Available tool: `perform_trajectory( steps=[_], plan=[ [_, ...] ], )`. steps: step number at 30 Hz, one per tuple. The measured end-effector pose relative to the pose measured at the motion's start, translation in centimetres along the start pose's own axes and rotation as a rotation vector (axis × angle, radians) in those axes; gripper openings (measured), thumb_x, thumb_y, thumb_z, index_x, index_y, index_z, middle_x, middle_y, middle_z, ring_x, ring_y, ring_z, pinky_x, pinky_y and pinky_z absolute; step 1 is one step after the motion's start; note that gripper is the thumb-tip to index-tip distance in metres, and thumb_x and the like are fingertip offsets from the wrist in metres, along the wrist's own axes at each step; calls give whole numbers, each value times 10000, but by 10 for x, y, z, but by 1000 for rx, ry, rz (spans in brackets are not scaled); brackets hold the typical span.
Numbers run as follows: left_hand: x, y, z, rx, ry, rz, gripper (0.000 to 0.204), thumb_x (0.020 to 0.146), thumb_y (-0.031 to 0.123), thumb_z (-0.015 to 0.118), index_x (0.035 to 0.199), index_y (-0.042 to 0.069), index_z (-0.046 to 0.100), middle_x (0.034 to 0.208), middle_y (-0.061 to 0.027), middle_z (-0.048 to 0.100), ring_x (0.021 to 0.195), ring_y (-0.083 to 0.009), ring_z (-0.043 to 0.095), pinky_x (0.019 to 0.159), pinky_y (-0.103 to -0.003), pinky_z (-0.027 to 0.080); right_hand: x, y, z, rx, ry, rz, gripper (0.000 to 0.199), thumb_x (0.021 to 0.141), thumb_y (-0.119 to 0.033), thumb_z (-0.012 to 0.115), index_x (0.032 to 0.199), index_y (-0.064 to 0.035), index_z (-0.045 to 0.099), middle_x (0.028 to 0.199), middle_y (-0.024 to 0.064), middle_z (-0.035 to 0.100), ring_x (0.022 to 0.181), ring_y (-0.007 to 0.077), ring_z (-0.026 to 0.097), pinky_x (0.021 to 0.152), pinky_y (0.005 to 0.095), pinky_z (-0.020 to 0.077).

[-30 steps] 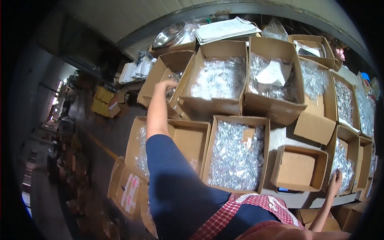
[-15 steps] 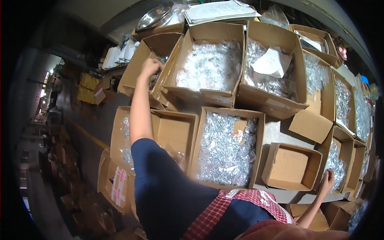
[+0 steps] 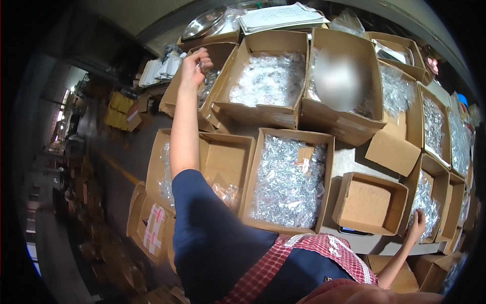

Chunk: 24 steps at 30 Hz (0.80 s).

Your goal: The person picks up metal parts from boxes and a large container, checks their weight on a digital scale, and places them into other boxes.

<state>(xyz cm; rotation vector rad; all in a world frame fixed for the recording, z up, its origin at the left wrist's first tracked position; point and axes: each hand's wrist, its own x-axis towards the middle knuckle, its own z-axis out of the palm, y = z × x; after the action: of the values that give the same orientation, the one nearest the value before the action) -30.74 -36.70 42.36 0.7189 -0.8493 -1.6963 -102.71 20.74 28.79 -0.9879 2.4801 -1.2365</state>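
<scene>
My left hand [image 3: 194, 67] reaches far out over an open cardboard box [image 3: 221, 50] at the back left. Its fingers are curled shut on a small clear packet. More clear packets [image 3: 208, 81] lie in that box. My right hand [image 3: 417, 223] is low at the right, fingers apart, resting on the rim of a box of shiny packets [image 3: 424, 202], beside a small empty cardboard box [image 3: 368, 203]. My left arm crosses above a nearly empty box [image 3: 225, 159].
Several open cardboard boxes full of clear packets cover the table, among them a large one [image 3: 289, 180] in front of me and another [image 3: 269, 81] behind it. A metal bowl [image 3: 204, 23] and a stack of papers [image 3: 283, 15] sit at the back. A floor aisle with yellow crates [image 3: 119, 109] runs along the left.
My left hand has come up out of the back-left box with its fingers closed. My right hand has stayed on the box rim. The view has shifted slightly.
</scene>
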Motion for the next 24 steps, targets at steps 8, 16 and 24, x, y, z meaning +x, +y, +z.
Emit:
perform_trajectory(
  steps=[8, 16, 24],
  plan=[
    [51, -127, 94, 2304, -241, 71, 349, 704, 282, 750, 951, 43, 686, 992, -155, 678, 977, -299, 642, 828, -396, 516, -2, 3, -2, 41, 21, 17, 188, 888, -105, 605, 1023, 22, 632, 995, 64, 638, 900, 133, 567, 812, 254, 446],
    [50, -118, 78, 2318, -256, -16, 278, 734, 191, 635, 932, 2, 683, 938, -183, 678, 908, -330, 650, 799, -409, 510, -9, -6, 0, 83, 37, 15, 188, 879, -106, 620, 1021, 16, 636, 976, 51, 633, 839, 108, 551, 770, 241, 447],
    [26, -109, 189, 1051, -198, 46, 57, 783, 84, 602, 814, 55, 640, 636, 12, 557, 518, -64, 497, 440, -206, 326, -8, -8, 5, -116, 85, -6, 243, 883, -149, 591, 1076, -1, 615, 1043, 106, 644, 946, 190, 601, 862, 296, 456]
  ],
)
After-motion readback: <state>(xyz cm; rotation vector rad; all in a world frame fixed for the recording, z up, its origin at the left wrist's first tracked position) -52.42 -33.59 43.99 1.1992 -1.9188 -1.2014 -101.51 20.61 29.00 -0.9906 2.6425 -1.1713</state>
